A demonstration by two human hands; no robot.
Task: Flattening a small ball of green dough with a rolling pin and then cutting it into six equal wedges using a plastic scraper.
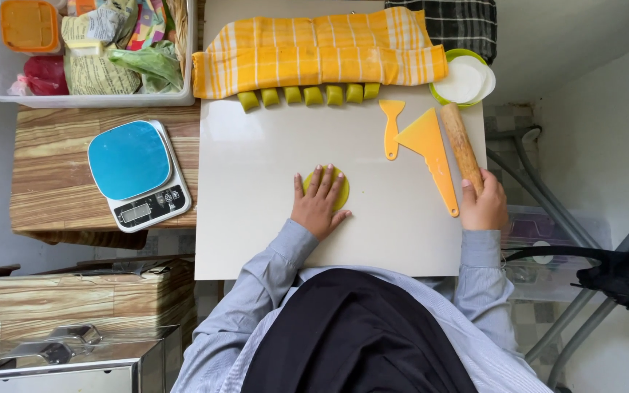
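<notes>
The person's left hand [319, 206] lay flat and spread, fingers apart, pressed on a flattened yellow-green dough disc [339, 191] that rested near the middle of the white bench [256, 218]. Most of the disc was covered by the palm; only its upper and right edge showed past the fingertips. The right hand [485, 209] was closed around the near end of a wooden rolling pin [462, 144], which lay on the bench at its right side, angled up and away towards a green-rimmed bowl of white flour [464, 78].

Just left of the pin lay an orange triangular scraper [429, 149], and beside that a small orange spatula [391, 125]; neither was touched by a hand. Along the far edge of the bench a row of yellow-green dough pieces [307, 95] peeped out from under a folded yellow checked cloth [314, 54].

To the left, on a wooden shelf [52, 175], stood a kitchen scale [138, 173] with a blue top. Beyond it sat a clear plastic tub [89, 47] holding packets and bags. A metal box with handles [60, 356] stood lower left.
</notes>
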